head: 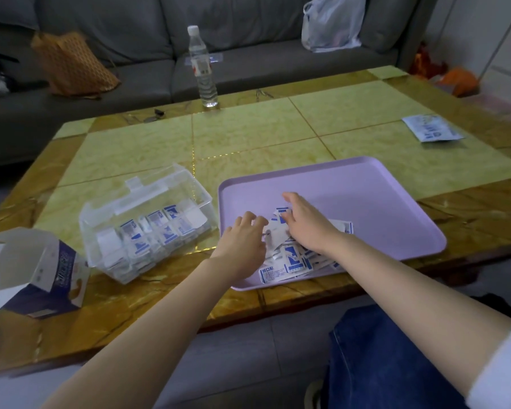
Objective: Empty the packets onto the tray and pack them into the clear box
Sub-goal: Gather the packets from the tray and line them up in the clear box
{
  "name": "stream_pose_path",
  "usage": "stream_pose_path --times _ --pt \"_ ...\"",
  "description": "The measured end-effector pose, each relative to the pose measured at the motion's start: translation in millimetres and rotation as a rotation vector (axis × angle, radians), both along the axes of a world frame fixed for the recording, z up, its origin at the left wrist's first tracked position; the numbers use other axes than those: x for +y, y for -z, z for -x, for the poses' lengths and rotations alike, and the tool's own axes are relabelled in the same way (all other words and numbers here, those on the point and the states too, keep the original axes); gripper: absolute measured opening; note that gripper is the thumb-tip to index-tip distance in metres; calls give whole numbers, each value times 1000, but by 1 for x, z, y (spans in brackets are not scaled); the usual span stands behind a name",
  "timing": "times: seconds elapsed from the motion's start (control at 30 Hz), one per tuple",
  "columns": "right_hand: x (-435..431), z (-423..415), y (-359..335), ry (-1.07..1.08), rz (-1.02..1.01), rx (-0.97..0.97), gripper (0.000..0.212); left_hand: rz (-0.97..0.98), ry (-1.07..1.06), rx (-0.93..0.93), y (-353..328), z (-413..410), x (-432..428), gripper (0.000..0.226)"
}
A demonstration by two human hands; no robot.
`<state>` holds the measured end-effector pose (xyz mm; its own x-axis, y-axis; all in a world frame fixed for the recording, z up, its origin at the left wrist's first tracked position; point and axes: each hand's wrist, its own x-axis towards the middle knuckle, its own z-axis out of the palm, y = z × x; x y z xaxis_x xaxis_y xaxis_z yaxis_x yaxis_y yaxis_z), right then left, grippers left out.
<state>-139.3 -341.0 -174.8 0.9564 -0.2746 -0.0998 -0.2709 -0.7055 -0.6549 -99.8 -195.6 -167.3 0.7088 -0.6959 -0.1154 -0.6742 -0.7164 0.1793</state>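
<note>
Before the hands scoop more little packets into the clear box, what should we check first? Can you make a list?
1. Clear box lid is open: ok.
2. Room left in the clear box: cannot tell, rows of packets already stand inside.
3. Packets heaped in the tray's near corner: ok.
4. Left hand and right hand are on the heap: ok.
5. Firm hold on some packets: cannot tell, the fingertips are hidden.
6. Clear box sits right beside the tray: ok.
</note>
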Motion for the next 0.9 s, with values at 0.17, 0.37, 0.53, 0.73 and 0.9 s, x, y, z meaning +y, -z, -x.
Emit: stream_pose_path --times 0.17,0.37,0.53,0.73,0.9 --pt "-9 13 -4 66 288 155 78 -94 -1 85 -2 -8 6 64" --pt "5 10 -5 23 356 194 79 -159 1 64 -3 -12 1 62" --pt "14 2 -9 47 284 191 63 -184 -13 131 -8 -17 6 58" --pt "9 3 -15 87 205 117 27 -157 -54 190 -4 -16 9 43" --pt "7 4 -23 151 174 33 23 -80 -71 174 -5 -14 8 64"
